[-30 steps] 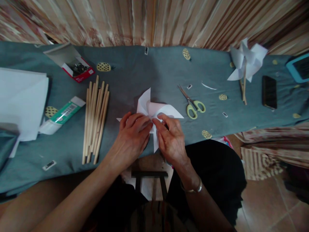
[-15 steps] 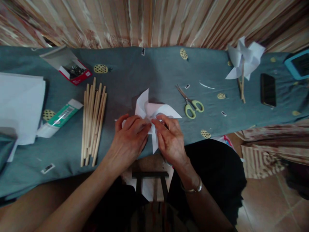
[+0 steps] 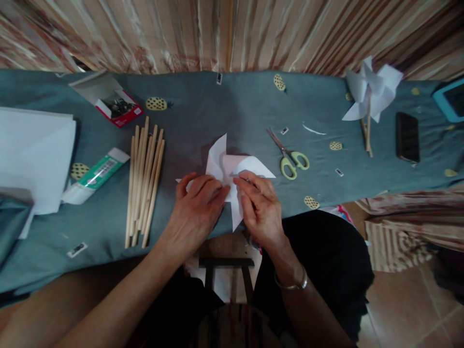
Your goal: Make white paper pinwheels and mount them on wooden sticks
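A white paper pinwheel with folded, pointed blades lies near the table's front edge. My left hand is closed on its left side, the fingers bent over the paper near the centre. From the right, my right hand pinches the paper close to the middle, fingers curled. The fingertips of both hands nearly meet at the pinwheel's centre, and they partly hide it. Green-handled scissors lie to the right of the pinwheel. Left of my left hand is a bundle of wooden sticks.
A red-and-white box of small dark metal pieces stands open at back left, near a green-and-white tube and stacked white paper. At right are a finished-looking pinwheel on a stick, a phone and a blue-framed device.
My fingertips have drawn slightly apart at the pinwheel's centre. The whole view has shifted a little, so the table's things appear slightly further right.
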